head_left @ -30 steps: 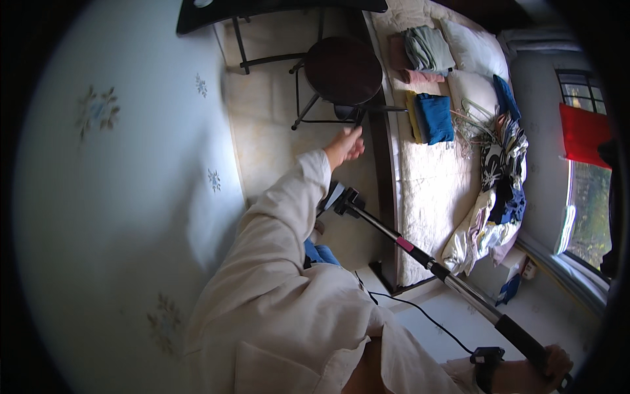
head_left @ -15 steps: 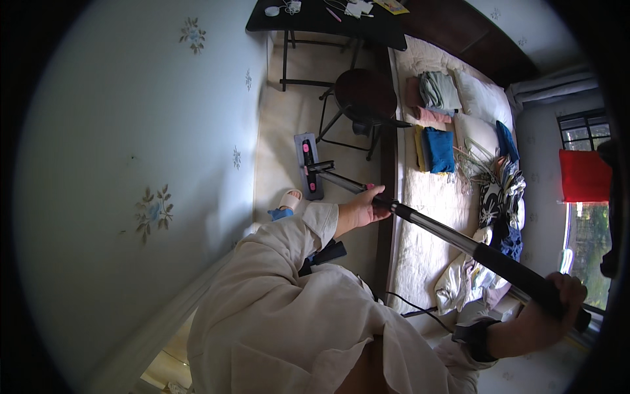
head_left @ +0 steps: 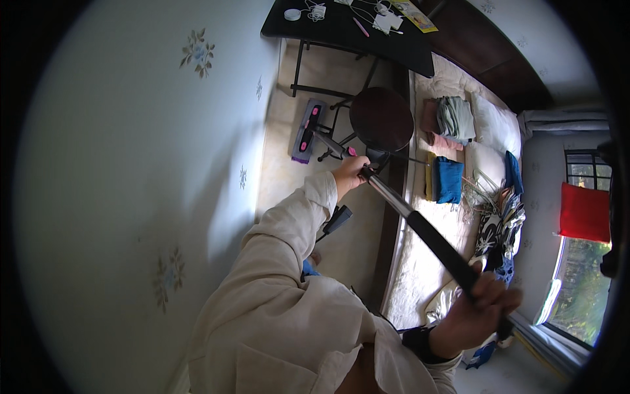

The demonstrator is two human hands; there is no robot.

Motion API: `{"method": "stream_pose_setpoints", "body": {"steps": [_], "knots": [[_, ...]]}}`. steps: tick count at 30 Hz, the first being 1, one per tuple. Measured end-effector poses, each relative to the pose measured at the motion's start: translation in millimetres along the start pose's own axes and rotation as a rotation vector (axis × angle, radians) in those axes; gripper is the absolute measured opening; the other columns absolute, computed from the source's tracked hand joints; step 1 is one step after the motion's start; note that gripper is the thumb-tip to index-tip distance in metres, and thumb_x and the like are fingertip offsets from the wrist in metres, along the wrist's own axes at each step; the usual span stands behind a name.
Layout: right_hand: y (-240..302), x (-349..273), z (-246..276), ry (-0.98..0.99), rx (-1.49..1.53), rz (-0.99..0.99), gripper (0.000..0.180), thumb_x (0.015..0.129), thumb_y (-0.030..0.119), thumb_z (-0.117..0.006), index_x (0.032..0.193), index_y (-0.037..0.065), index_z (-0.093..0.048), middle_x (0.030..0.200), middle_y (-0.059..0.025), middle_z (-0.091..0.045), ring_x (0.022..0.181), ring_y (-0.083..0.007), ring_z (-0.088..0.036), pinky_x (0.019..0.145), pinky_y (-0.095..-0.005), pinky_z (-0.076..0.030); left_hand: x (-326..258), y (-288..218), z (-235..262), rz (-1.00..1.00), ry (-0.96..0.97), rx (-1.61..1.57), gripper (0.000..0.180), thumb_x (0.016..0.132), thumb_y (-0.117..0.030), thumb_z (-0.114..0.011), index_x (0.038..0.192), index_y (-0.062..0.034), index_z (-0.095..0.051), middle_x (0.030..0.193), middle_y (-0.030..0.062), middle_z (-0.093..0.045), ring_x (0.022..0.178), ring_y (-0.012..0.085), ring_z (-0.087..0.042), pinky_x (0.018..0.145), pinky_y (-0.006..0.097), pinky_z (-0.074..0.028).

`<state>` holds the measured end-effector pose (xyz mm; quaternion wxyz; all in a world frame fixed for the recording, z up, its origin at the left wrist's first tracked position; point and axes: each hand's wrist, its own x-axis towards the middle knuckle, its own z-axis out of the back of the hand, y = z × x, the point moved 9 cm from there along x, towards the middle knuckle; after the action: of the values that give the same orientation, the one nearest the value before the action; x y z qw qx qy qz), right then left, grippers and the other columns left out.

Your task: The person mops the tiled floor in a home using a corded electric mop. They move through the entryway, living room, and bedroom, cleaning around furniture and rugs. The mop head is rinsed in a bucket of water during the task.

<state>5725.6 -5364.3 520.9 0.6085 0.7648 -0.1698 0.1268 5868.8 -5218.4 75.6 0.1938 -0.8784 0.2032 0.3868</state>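
A flat mop [head_left: 392,195] with a silver and black pole runs diagonally across the view. My left hand [head_left: 350,175] is wrapped round the lower pole, close to a pink part. My right hand [head_left: 471,316] grips the black upper end near the lower right. At the far end, the grey mop head [head_left: 308,133] with pink details lies flat on the floor, between the left wall and the round stool. A purple fringe shows along its near edge.
A dark round stool [head_left: 382,119] stands just right of the mop head, beneath a black desk [head_left: 341,29] holding cables. Along the right is a bed [head_left: 430,259] bearing folded clothes [head_left: 453,118], pillows and hangers. The papered wall [head_left: 131,164] borders the left.
The mop head has slid forward toward the desk. Both hands have moved left with the pole, the left also forward. The slippered foot seen before is now mostly hidden.
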Motion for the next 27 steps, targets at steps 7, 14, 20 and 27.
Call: {"method": "stream_pose_setpoints", "body": {"steps": [7, 14, 20, 27], "knots": [[-91.7, 4.2, -92.4, 0.598, -0.189, 0.016, 0.025, 0.064, -0.006, -0.06, 0.076, 0.008, -0.043, 0.065, -0.0063, -0.053, 0.062, -0.0205, -0.054, 0.066, -0.0386, -0.043, 85.5, -84.0, 30.8, -0.06, -0.051, -0.03, 0.016, 0.07, 0.002, -0.051, 0.078, 0.0002, -0.038, 0.067, 0.0101, -0.043, 0.048, 0.018, -0.047, 0.041, 0.03, -0.043], [-106.3, 26.3, -123.4, 0.767, -0.182, -0.049, 0.023, 0.058, -0.007, -0.064, 0.069, 0.008, -0.049, 0.062, -0.0036, -0.054, 0.057, -0.0191, -0.054, 0.06, -0.0339, -0.046, 76.3, -99.6, 35.3, -0.085, -0.016, 0.0, 0.012, 0.072, -0.001, -0.052, 0.073, -0.0004, -0.04, 0.063, 0.0086, -0.043, 0.05, 0.0186, -0.049, 0.041, 0.031, -0.043], [-48.4, 58.6, -100.0, 0.642, -0.07, 0.117, 0.023, 0.062, 0.004, -0.058, 0.058, 0.012, -0.037, 0.05, -0.0009, -0.049, 0.043, -0.0126, -0.045, 0.047, -0.0254, -0.038, 21.3, -64.7, 20.5, -0.04, -0.03, 0.009, 0.013, 0.073, -0.005, -0.056, 0.075, -0.005, -0.043, 0.065, 0.0047, -0.043, 0.053, 0.0171, -0.051, 0.046, 0.031, -0.048], [2.5, 11.2, -49.5, 0.877, 0.021, 0.102, 0.024, 0.067, 0.007, -0.063, 0.065, 0.012, -0.04, 0.05, 0.0015, -0.048, 0.044, -0.0103, -0.048, 0.047, -0.0255, -0.041, -36.0, 27.5, 49.1, -0.105, -0.07, -0.023, 0.013, 0.074, -0.011, -0.055, 0.068, -0.0107, -0.043, 0.06, -0.0004, -0.04, 0.047, 0.0122, -0.044, 0.042, 0.029, -0.045]]}}
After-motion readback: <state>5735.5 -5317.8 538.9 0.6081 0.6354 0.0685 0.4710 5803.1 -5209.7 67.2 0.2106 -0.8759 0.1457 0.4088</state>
